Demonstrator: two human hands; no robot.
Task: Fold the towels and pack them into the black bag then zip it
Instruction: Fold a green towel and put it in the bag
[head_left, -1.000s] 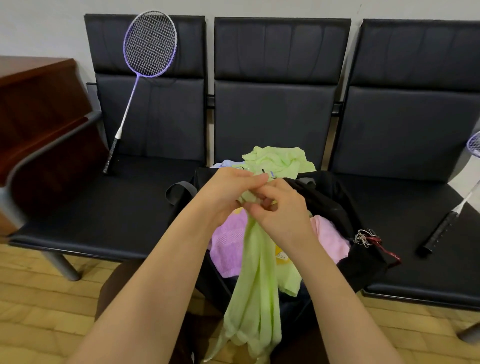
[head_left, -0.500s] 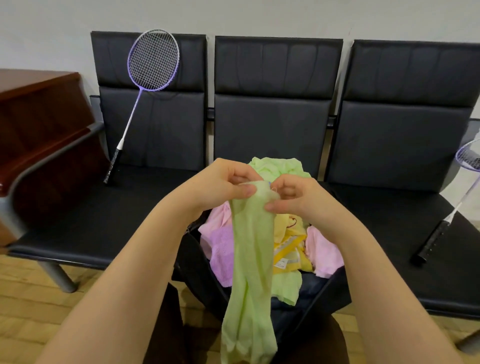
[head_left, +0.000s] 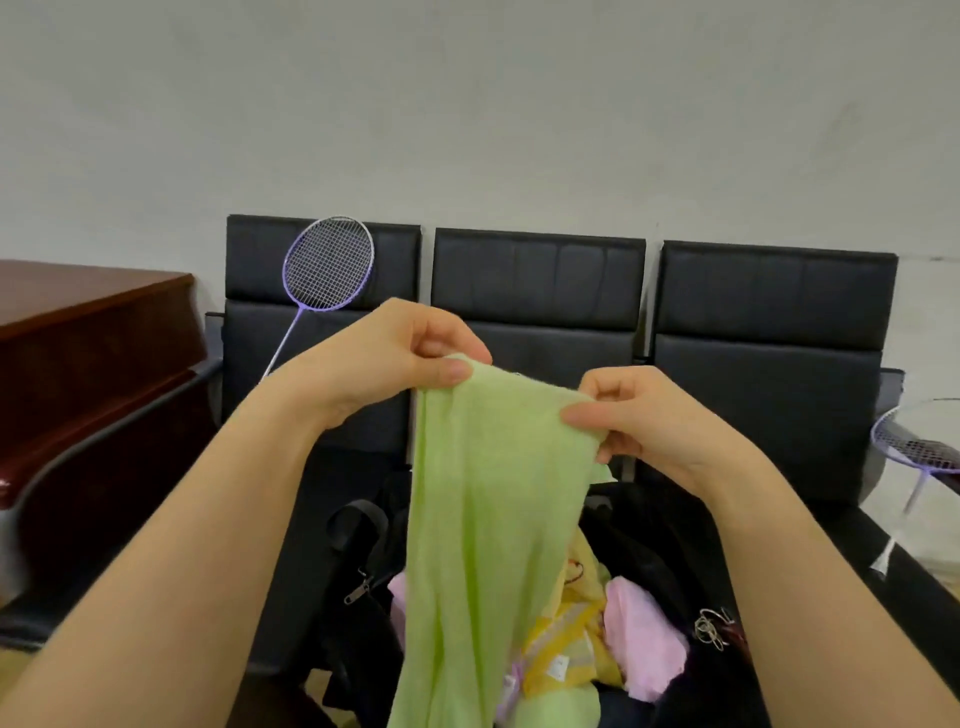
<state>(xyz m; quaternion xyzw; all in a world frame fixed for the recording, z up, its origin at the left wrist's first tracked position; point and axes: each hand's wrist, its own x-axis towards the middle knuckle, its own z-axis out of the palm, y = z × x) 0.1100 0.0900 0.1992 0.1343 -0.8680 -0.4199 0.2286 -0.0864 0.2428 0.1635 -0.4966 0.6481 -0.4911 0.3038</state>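
Green terry towel (head_left: 483, 519) held up in front of the chest, top edge stretched between both hands, rest hanging down in loose vertical folds past the lower edge of the head view. Left hand (head_left: 384, 358) pinching the upper left corner, thumb pressed flat on the near face, fingers curled behind: grip closed on the cloth. Right hand (head_left: 649, 421) pinching the upper right corner the same way, thumb in front and fingers bunched behind, grip likewise closed on the cloth. Hands apart, top edge sloping down slightly toward the right.

Below and behind the hanging cloth, black bag (head_left: 363, 597) lying open on the middle seat of the bench (head_left: 769, 364), strap loop and zipper pull showing on its left side. Inside the opening, pink towel (head_left: 644, 639) at the right, yellow towel (head_left: 566, 639) with a small white label beside it, more pink showing at the left edge of the green cloth. Small bunch of metal rings (head_left: 711, 626) on the bag's right rim.

Purple badminton racket (head_left: 327, 270) leaning upright against the left seat back. Second purple racket (head_left: 919, 447) partly visible at the far right edge. Dark wooden cabinet (head_left: 93, 364) at the left, plain pale wall (head_left: 467, 114) behind.
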